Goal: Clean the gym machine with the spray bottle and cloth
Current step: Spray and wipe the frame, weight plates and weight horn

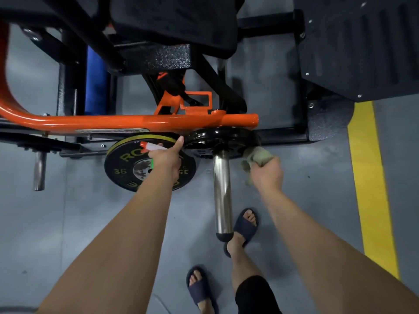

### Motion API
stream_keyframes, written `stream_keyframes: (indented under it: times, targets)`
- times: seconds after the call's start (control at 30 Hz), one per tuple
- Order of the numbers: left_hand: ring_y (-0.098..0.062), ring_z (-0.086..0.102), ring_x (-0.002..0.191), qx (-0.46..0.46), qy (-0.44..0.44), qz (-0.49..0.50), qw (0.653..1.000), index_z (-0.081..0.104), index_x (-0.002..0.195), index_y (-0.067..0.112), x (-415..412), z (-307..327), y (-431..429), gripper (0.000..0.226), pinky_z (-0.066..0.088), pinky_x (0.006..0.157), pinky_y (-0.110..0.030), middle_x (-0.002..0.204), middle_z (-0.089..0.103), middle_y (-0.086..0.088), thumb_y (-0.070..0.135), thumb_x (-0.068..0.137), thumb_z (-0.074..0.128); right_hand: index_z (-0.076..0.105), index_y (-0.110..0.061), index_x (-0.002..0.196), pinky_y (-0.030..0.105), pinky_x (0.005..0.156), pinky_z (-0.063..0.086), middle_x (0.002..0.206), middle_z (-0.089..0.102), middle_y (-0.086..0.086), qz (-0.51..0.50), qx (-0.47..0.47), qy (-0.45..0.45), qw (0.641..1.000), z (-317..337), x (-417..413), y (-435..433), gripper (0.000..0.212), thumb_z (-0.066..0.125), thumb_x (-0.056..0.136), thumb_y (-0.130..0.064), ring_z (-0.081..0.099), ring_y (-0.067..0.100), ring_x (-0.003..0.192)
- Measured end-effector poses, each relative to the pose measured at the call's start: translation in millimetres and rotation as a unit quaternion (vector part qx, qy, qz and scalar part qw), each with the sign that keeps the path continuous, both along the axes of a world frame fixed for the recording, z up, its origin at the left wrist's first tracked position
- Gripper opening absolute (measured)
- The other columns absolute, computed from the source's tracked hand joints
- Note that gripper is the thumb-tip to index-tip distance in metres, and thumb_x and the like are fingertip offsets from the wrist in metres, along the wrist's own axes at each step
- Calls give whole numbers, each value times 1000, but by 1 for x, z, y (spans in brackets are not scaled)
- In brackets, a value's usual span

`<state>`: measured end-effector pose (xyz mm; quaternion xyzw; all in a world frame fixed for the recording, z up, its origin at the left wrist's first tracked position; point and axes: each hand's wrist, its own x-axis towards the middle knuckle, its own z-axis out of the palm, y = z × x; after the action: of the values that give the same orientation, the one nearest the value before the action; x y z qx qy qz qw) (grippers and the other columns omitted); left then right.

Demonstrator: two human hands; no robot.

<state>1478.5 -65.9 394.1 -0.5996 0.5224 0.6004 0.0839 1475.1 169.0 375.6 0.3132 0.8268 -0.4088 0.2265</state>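
The gym machine has an orange lever arm (pixel 127 121), black frame parts and a chrome weight sleeve (pixel 222 191) pointing toward me. A black plate (pixel 217 138) is loaded at the sleeve's base. My left hand (pixel 166 158) grips a spray bottle (pixel 147 147) with an orange-and-white nozzle, thumb stretched toward the black plate. My right hand (pixel 267 172) grips a bunched greenish cloth (pixel 255 156) and presses it against the right edge of the black plate, beside the sleeve.
A 35 lb black plate with a yellow rim (pixel 127 164) sits on a storage peg under my left hand. A short chrome peg (pixel 39 169) sticks out at left. A yellow floor line (pixel 371 182) runs at right. My sandalled feet (pixel 244 227) stand on grey floor.
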Motion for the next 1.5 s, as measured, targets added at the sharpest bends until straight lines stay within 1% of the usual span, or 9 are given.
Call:
stream_keyframes:
  times: [0.27, 0.43, 0.73, 0.93, 1.07, 1.17, 1.23, 1.37, 1.5]
  targets:
    - [-26, 58, 116, 10, 52, -97, 994, 37, 139, 25, 79, 68, 29, 86, 55, 77, -38, 132, 52, -4, 51, 74, 88, 49, -17, 116, 32, 86, 49, 109, 62, -1, 90, -140, 67, 984, 88, 77, -56, 37, 72, 90, -30, 60, 18, 99]
    - [-43, 66, 117, 167, 90, -260, 947, 70, 128, 13, 138, 221, 43, 95, 49, 102, -56, 125, 69, -25, 86, 68, 69, 48, -20, 114, 23, 83, 43, 121, 65, 7, 156, -173, 111, 966, 226, 137, -79, 33, 69, 89, -28, 63, 25, 113]
    - [-35, 74, 99, 91, 213, -327, 916, 69, 121, 9, 215, 456, 32, 66, 60, 89, -48, 109, 76, -16, 59, 78, 79, 73, -12, 98, 41, 81, 55, 90, 69, 13, 164, -386, 124, 899, 451, 222, -49, 30, 52, 79, -22, 65, 27, 83]
    - [-26, 65, 71, 59, 257, -356, 896, 69, 77, 19, 250, 483, 19, 13, 53, 75, -36, 82, 69, -9, 29, 75, 62, 67, -13, 100, 23, 65, 56, 95, 69, 3, 164, -217, 294, 916, 453, 239, -36, 9, 62, 95, -7, 64, 18, 80]
    - [-26, 59, 63, 134, 250, -369, 885, 64, 76, 11, 269, 486, 16, 17, 50, 67, -33, 76, 61, -12, 18, 81, 50, 40, -29, 151, 28, 114, 37, 153, 38, 0, 395, -38, 278, 875, 422, 241, -34, 97, 86, 68, -50, 41, 15, 139]
    - [-28, 61, 65, 161, 205, -428, 866, 67, 82, 5, 278, 490, 25, 20, 52, 66, -32, 79, 64, -16, 18, 82, 51, 71, -24, 111, 32, 93, 52, 108, 69, 2, 434, -148, 355, 814, 417, 245, -48, 36, 70, 89, -53, 66, 13, 103]
    - [-27, 63, 64, 168, 195, -433, 864, 69, 77, 7, 276, 484, 33, 21, 54, 62, -29, 78, 66, -15, 17, 83, 52, 66, -15, 86, 32, 78, 55, 80, 62, 8, 270, -307, 344, 846, 425, 254, -60, 32, 58, 101, -43, 64, 19, 80]
    - [-29, 67, 77, 158, 167, -425, 875, 68, 95, 11, 264, 461, 43, 23, 57, 74, -35, 90, 68, -15, 23, 76, 62, 60, -14, 97, 36, 78, 53, 88, 54, 10, 196, -163, 360, 897, 403, 262, -56, 32, 55, 103, -45, 52, 22, 86]
    - [-27, 64, 66, 133, 131, -374, 908, 63, 91, 6, 258, 427, 45, 16, 57, 60, -30, 83, 63, -18, 19, 89, 54, 61, -32, 113, 35, 75, 55, 100, 73, 0, 158, -135, 143, 968, 333, 248, -46, 48, 44, 93, -73, 69, 22, 90]
